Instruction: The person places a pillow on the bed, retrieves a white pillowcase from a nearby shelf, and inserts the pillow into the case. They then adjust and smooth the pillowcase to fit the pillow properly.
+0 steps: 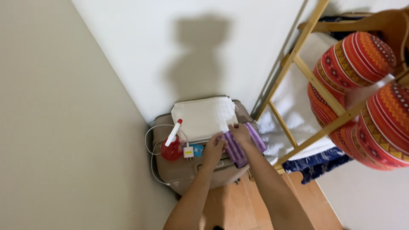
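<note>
A purple-and-white striped cloth (239, 147), folded narrow, lies across the top of a beige suitcase (183, 172) in the room's corner, just right of a folded white towel (204, 117) that covers the case's far half; beside the case stands a wooden rack (298, 68) hung with white fabric and red patterned cushions (362, 89). On the case's left sit a red spray bottle (171, 147), a white charger (188, 151) and its cable (150, 149). Both arms reach forward; the left hand (214, 147) pinches the cloth's near edge, its grip closed on it; the right hand (240, 131) presses the cloth's top end, fingers curled over it.
</note>
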